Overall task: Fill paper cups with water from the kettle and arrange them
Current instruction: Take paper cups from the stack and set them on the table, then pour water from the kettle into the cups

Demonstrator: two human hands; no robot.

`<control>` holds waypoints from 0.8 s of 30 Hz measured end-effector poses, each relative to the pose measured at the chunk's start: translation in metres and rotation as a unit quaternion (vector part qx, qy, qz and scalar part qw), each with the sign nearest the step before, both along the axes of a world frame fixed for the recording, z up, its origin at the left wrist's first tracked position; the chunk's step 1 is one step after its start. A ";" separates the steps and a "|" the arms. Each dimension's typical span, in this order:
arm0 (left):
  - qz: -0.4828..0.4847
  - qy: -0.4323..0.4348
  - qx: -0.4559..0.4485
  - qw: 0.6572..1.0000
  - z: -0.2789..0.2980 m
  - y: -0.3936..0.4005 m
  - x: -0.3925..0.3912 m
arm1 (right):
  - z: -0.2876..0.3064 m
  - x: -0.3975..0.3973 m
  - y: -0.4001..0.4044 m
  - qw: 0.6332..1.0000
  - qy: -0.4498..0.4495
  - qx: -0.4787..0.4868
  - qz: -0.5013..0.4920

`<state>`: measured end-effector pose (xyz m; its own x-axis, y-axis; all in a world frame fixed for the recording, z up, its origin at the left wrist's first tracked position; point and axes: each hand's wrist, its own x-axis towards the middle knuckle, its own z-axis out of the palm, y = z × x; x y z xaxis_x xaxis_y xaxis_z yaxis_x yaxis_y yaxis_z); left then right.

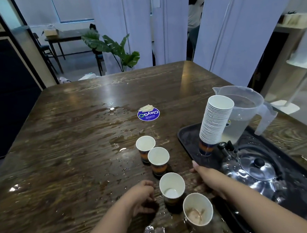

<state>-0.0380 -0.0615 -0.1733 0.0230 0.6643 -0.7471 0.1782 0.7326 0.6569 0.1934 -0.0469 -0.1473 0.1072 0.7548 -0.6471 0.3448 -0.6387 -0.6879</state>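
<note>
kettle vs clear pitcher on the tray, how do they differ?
The kettle is shiny metal with a closed, black-knobbed lid; the pitcher is clear plastic, open-topped, showing water inside. The kettle is low and round at the tray's near end; the pitcher is taller, at the far end behind the cup stack. Both stand upright, with neither hand on them.

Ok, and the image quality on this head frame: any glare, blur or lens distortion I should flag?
Head view: strong wide-angle distortion, with the table edges and background pillars bowed. Window glare streaks the wet tabletop and the steel kettle. The four loose cups and the cup stack are reasonably sharp; both hands are slightly soft. The corners darken and smear.
</note>
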 end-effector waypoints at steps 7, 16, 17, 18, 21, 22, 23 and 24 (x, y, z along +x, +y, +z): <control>-0.096 0.021 -0.029 0.995 0.011 -0.029 0.015 | 0.000 0.011 -0.051 0.995 0.043 -0.089 -0.021; -0.138 0.087 0.005 0.987 0.021 -0.036 0.014 | 0.015 -0.008 -0.068 0.999 -0.001 -0.052 0.000; -0.136 0.105 0.017 0.985 0.022 -0.034 0.011 | 0.014 -0.003 -0.067 0.999 -0.050 0.005 0.011; -0.121 0.111 0.034 0.986 0.023 -0.032 0.009 | 0.015 0.005 -0.067 0.993 -0.095 0.076 0.001; -0.026 0.100 0.104 0.989 0.030 -0.022 0.007 | 0.034 0.046 -0.071 0.935 -0.180 0.279 -0.124; 0.009 0.101 0.144 0.984 0.035 -0.019 0.008 | 0.042 0.061 -0.072 0.900 -0.220 0.336 -0.169; 0.046 0.096 0.187 0.977 0.041 -0.015 0.012 | 0.046 0.077 -0.071 0.866 -0.261 0.370 -0.212; 0.078 0.083 0.231 0.966 0.049 -0.012 0.017 | 0.048 0.094 -0.070 0.843 -0.291 0.380 -0.247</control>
<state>-0.0205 -0.0732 -0.1245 -0.2000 0.9134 -0.3544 0.2204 0.3944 0.8921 0.2870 -0.1171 -0.0997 0.6624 0.6976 0.2731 0.5856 -0.2548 -0.7695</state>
